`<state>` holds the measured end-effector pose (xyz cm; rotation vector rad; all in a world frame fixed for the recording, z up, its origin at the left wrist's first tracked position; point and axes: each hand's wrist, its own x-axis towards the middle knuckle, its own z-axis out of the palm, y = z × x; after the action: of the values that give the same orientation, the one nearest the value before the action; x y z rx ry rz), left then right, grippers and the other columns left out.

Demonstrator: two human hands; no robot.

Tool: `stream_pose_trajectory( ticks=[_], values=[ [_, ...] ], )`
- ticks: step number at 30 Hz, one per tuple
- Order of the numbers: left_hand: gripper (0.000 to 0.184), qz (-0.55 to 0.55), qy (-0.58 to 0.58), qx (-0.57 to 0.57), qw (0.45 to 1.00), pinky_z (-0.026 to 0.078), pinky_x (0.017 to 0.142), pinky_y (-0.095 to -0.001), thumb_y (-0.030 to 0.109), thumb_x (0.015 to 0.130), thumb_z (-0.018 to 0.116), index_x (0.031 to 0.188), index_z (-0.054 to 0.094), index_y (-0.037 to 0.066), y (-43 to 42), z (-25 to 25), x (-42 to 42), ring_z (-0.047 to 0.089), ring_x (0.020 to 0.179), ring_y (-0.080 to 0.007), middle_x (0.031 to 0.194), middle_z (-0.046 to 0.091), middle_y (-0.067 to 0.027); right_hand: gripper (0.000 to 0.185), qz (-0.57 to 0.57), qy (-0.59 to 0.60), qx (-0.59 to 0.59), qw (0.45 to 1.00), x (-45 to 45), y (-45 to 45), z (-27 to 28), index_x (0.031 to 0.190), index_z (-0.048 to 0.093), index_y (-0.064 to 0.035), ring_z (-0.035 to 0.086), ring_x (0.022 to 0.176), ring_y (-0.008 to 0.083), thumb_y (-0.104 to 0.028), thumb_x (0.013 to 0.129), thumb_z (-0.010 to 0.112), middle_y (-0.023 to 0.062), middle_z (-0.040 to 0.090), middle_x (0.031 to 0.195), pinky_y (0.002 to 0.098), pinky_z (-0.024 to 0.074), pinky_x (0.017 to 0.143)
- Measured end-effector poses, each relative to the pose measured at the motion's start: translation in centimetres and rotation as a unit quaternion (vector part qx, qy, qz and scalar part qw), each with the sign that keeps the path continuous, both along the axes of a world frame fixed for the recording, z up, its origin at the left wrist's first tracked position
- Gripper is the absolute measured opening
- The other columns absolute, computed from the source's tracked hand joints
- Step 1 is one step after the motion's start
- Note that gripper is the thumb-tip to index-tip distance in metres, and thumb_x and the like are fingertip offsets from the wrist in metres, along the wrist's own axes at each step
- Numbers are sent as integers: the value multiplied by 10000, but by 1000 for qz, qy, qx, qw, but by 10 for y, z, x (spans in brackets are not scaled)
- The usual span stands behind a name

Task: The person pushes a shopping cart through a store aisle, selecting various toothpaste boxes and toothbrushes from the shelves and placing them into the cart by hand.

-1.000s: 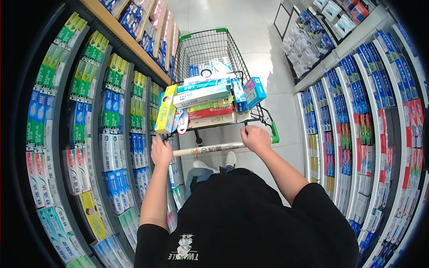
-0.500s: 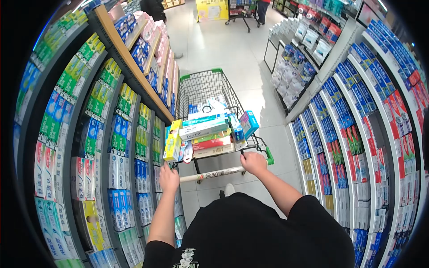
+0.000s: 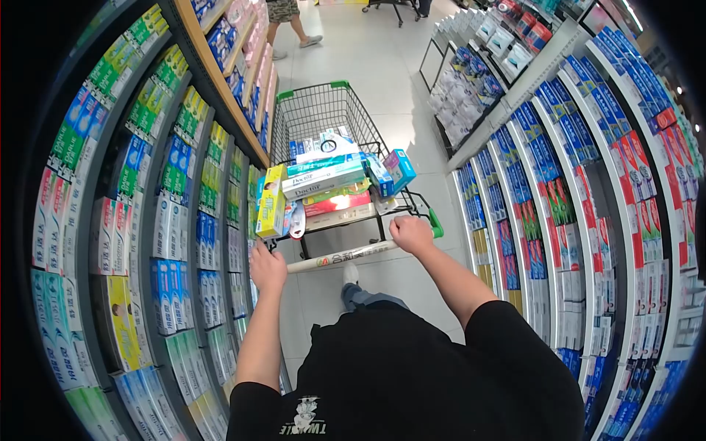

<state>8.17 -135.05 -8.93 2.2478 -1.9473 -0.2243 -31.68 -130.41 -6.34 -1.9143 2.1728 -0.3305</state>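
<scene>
A wire shopping cart (image 3: pixel 323 103) with green corners stands in front of me. My left hand (image 3: pixel 268 266) is closed at the left end of its pale handle bar (image 3: pixel 346 257). Near the bar's right end, my right hand (image 3: pixel 411 234) is wrapped round it. Boxes are piled at the near end of the cart: a yellow box (image 3: pixel 271 201) at the left, a white and teal box (image 3: pixel 323 176) across the top, a red box (image 3: pixel 338 203) below it and a purple and blue box (image 3: pixel 398 171) at the right.
Shelves of toothpaste boxes (image 3: pixel 173 220) line the left side, close to my left hand. More shelves (image 3: pixel 544 191) run along the right. A rack of hanging packs (image 3: pixel 468 88) stands ahead right. Another person's legs (image 3: pixel 290 26) show ahead on the tiled floor (image 3: pixel 390 81).
The view tilted up, then partly back down, and the aisle has shifted around the cart. Another person's legs have come into fuller view ahead. Both hands keep their places on the bar.
</scene>
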Motion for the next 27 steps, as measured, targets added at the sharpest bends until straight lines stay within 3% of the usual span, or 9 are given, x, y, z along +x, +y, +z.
stream_pose_trajectory(
  ticks=[5, 6, 10, 13, 17, 18, 21, 22, 27],
  values=[
    [687, 9, -2, 20, 1000, 564, 902, -522, 244, 922, 579, 1547, 428, 4, 39, 4, -14, 644, 1105, -410, 1257, 602, -239, 351, 21, 1, -14, 1000, -16, 21, -3, 747, 716, -62, 715, 728, 374, -317, 942, 572, 160, 720, 763, 526, 575, 680],
    [697, 10, 9, 38, 999, 555, 944, -540, 260, 943, 556, 1560, 397, -21, 45, 6, -17, 646, 1136, -433, 1343, 575, -248, 343, 22, 6, 1, 1000, -22, 24, -2, 757, 718, -67, 718, 743, 371, -315, 941, 568, 151, 726, 784, 522, 576, 685],
    [756, 36, 56, 116, 991, 557, 944, -558, 296, 918, 600, 1533, 373, -79, 71, 31, -41, 661, 1138, -458, 1380, 548, -295, 342, 44, 5, -1, 999, -47, 32, -2, 756, 709, -72, 717, 760, 369, -320, 941, 565, 137, 736, 837, 519, 573, 680],
    [850, 41, -2, 168, 985, 577, 924, -519, 333, 908, 613, 1578, 298, -85, 87, 37, -59, 701, 1103, -418, 1359, 560, -273, 327, 62, -2, -17, 998, -66, 35, -2, 748, 694, -71, 707, 742, 373, -311, 937, 577, 135, 723, 811, 523, 567, 670],
    [840, 78, -11, 272, 959, 571, 966, -502, 373, 919, 623, 1550, 340, -105, 96, 47, -76, 709, 1131, -413, 1362, 631, -278, 310, 106, -20, -53, 993, -91, 33, -7, 722, 658, -72, 676, 709, 375, -296, 930, 607, 142, 673, 739, 529, 536, 635],
    [760, 107, 14, 272, 956, 563, 988, -507, 355, 927, 621, 1511, 410, -84, 99, 51, -82, 704, 1145, -425, 1261, 699, -277, 311, 118, -24, -54, 991, -98, 32, -7, 716, 655, -73, 675, 708, 373, -295, 929, 609, 140, 671, 735, 528, 534, 632],
    [629, 140, 54, 258, 954, 562, 985, -522, 302, 940, 606, 1443, 483, -54, 116, 17, -81, 699, 1140, -441, 1208, 718, -292, 323, 152, -33, -70, 985, -119, 30, -15, 708, 663, -76, 681, 695, 370, -304, 932, 614, 140, 680, 733, 522, 539, 625],
    [467, 159, 47, 238, 957, 564, 967, -541, 218, 959, 561, 1349, 552, -38, 123, 11, -88, 699, 1113, -466, 1173, 719, -316, 329, 160, -35, -77, 984, -125, 30, -18, 707, 668, -77, 685, 689, 369, -309, 934, 615, 141, 686, 734, 520, 542, 623],
    [347, 203, 46, 206, 956, 569, 940, -549, 130, 968, 511, 1244, 609, -56, 149, 10, -115, 707, 1076, -476, 1141, 717, -332, 377, 145, 31, -22, 989, -147, 32, -16, 789, 756, -80, 718, 692, 375, -381, 953, 598, 169, 730, 779, 514, 573, 641]
  ],
)
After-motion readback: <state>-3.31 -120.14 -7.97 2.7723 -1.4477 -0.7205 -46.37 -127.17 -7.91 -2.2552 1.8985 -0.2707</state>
